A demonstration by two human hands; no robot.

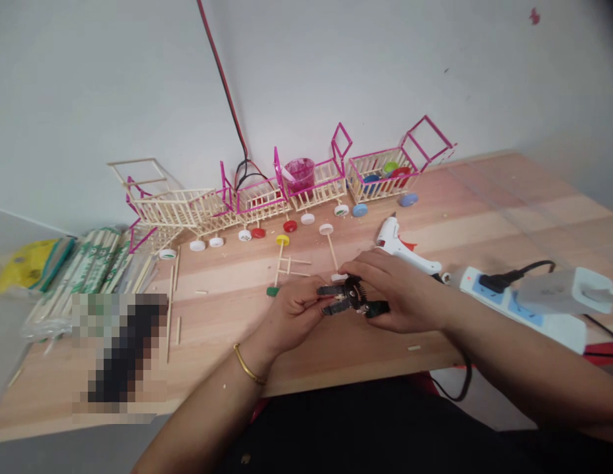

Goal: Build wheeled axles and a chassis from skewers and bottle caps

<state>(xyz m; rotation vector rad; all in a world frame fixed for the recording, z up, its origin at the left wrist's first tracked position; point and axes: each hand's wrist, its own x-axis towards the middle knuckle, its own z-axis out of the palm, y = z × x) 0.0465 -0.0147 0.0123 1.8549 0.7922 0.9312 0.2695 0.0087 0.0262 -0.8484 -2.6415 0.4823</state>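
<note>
Near the table's front, my right hand (395, 289) is closed around a black plier-like tool (354, 295) with a toothed round part; its exact kind is unclear. My left hand (293, 313) is closed in a pinch at the tool's jaws, and whatever sits between its fingers is hidden. Just beyond my left hand lies a small stick frame (291, 265) on an axle with a yellow cap (282, 240) and a green cap (272, 291). Another stick axle (332, 251) with whitish caps lies beyond the tool, its near end by my right fingers.
Several stick carts (257, 201) with bottle-cap wheels line the wall. A white glue gun (402, 247) lies beyond my right hand. A power strip (523, 309) with plugs and cables is at right. Bagged sticks (83, 270) and loose sticks (170, 309) lie left, near a blurred dark patch.
</note>
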